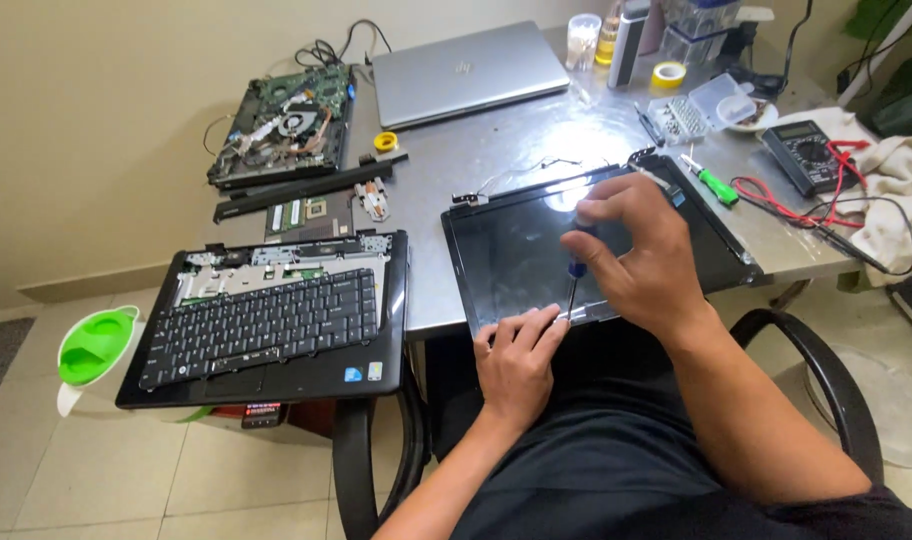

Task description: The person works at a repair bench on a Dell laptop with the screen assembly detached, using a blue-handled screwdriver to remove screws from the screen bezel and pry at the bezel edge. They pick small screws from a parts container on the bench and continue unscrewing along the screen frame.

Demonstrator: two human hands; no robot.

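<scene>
A black laptop screen panel (516,250) lies flat at the near edge of the metal table (496,140). My right hand (636,255) grips a blue-handled screwdriver (574,270), held upright with its tip at the panel's lower frame. My left hand (516,355) rests on the panel's near edge, fingers beside the screwdriver tip.
A black laptop base with keyboard (266,320) sits left. Behind are an opened laptop chassis (281,125), a silver laptop (466,70), a bit set (691,110), a green screwdriver (714,183), a multimeter (804,152) with red leads, a cloth (901,180). Chair arms (826,370) flank me.
</scene>
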